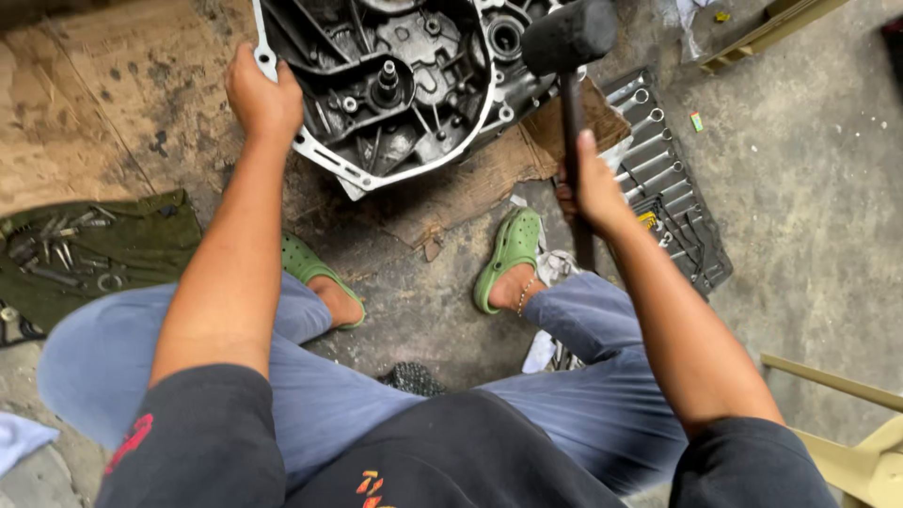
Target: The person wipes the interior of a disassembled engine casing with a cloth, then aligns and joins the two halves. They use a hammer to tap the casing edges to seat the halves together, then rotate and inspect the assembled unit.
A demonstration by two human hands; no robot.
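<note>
An engine casing [395, 85], its open side up and its gears and shafts exposed, lies on a torn sheet of cardboard [489, 169] on the workshop floor [809, 188]. The person's left hand [261, 94] is closed over the casing's pale left rim. The right hand [594, 193] is wrapped around the handle of a black rubber mallet [569, 38], whose head hangs above the casing's right edge. Just to the right lies a tray of wrenches [668, 179]. Green clogs [508, 249] sit below the cardboard, and a green cloth with loose tools [85, 249] is spread at the left.
</note>
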